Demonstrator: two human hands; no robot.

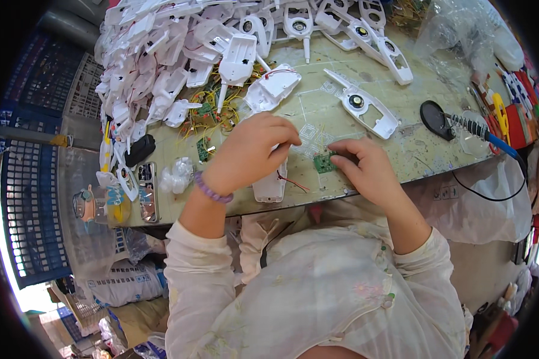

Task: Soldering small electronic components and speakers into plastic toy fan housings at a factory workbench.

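My right hand (365,169) pinches a small green circuit board (324,163) by its right edge, just above the table. Thin yellowish wires rise from the board. To its left my left hand (254,149) has its fingers bent and drawn together; whatever they may hold is hidden. Beneath that hand lies a white plastic housing (268,190), partly covered by it, with a red wire (294,183) sticking out to the right. Beyond both hands are a white housing with a round black speaker (357,102) and another white housing (273,87) with a red wire.
A large pile of white housings (156,60) fills the far left. Wired green boards (206,113) lie in a heap before it. On the right, a soldering iron (470,124) rests in its coiled stand. A phone (147,191) and clear plastic bags (461,30) also lie on the table (419,158).
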